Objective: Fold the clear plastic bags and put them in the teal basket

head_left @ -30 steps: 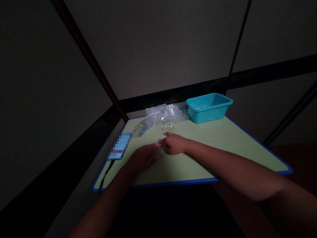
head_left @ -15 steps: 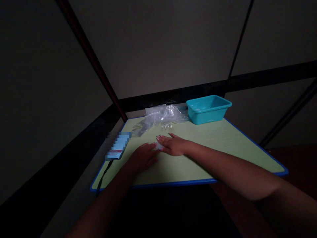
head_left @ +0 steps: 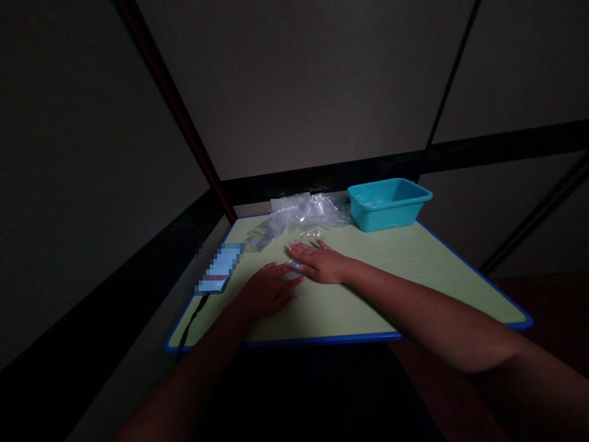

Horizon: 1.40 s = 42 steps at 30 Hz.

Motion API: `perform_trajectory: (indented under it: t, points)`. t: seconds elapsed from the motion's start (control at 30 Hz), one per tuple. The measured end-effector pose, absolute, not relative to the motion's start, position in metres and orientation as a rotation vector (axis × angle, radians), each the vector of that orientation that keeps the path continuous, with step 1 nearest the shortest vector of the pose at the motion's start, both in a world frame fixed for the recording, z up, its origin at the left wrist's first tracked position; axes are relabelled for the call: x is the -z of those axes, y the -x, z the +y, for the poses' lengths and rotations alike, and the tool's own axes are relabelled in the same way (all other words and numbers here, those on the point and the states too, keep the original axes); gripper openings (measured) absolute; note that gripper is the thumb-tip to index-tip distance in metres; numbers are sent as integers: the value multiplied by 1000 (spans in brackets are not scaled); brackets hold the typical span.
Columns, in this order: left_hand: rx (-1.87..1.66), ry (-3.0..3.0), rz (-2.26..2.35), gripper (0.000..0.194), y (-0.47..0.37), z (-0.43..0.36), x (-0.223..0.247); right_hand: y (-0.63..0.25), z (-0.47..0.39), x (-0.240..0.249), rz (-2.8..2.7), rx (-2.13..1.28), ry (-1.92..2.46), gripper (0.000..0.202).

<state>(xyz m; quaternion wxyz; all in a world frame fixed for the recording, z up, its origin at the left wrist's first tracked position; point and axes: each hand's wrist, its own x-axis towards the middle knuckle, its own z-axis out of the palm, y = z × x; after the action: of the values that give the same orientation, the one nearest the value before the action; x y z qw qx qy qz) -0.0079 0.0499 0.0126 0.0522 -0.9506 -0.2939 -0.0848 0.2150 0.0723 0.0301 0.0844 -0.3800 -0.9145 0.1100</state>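
A small piece of clear plastic, perhaps a bag (head_left: 295, 269), lies flat on the pale green table between my two hands, partly covered by them. My left hand (head_left: 269, 287) rests low over the table with its fingers stretched out, the tips touching the left side of the plastic. From the right, my right hand (head_left: 324, 264) lies flat with fingers extended toward the left, its thumb at the plastic's edge. Just beyond my fingers a heap of clear plastic bags (head_left: 299, 215) is spread loosely across the back of the table.
A turquoise plastic basin (head_left: 389, 212) stands at the back right of the table. Near the left edge lies a phone (head_left: 223, 267), its screen blurred out, with a dark strap (head_left: 196, 319) hanging over the edge. Blue trim (head_left: 322, 339) borders the tabletop, and walls rise behind.
My right hand has shifted slightly away from me and to the left, uncovering more of the small plastic piece. My left hand's fingers have moved a little to the right.
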Motion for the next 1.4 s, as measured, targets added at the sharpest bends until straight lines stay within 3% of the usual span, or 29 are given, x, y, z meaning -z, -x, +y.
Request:
perform_trajectory:
  t: [0.2,0.7,0.87,1.03,1.23,1.4]
  points:
    - [332,2894,-844,35,8,51,-11,-208,66,-28,-2819,-506,1103,58]
    - [347,2968,-972,37,12,50,-11,-220,80,-26,-2785,-463,1338,57]
    - [303,2982,-1096,49,12,50,-13,-223,86,-21,-2804,-505,1315,60]
    - [198,2959,-1099,41,11,49,-13,-231,94,-20,-2822,-597,1333,66]
    - [188,2962,-1038,41,12,49,-13,-232,93,-26,-2626,-629,1154,52]
    - [233,2966,-1020,40,11,49,-12,-220,76,-27,-2770,-529,1040,56]
